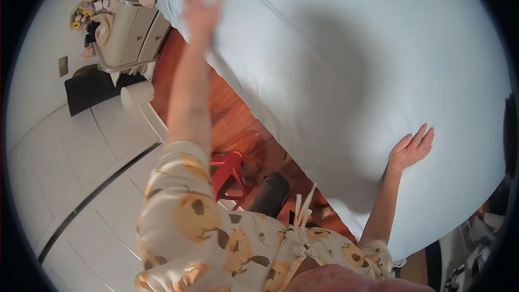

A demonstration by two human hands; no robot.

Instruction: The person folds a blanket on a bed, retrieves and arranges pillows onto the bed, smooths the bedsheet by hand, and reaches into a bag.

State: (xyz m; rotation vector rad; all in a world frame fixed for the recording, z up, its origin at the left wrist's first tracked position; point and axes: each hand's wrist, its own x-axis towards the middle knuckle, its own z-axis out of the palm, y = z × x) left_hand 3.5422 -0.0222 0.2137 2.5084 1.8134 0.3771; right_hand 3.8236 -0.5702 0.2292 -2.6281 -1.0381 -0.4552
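A pale blue sheet (448, 70) covers the bed, mostly smooth, with a thin crease near its upper middle and a soft shadow across it. My left hand (201, 15) is over the sheet near the bed's upper left edge, blurred by motion, with its thumb and fingers apart and nothing seen in it. Lower right, my right hand (411, 151) rests on the sheet with its fingers stretched out, holding nothing.
A cream bedside cabinet (135, 35) stands left of the bed, with flowers (81, 17) and small items on top. A red stool (230, 176) is on the wooden floor (230, 103) beside the bed. White panelled doors (97, 184) line the left side.
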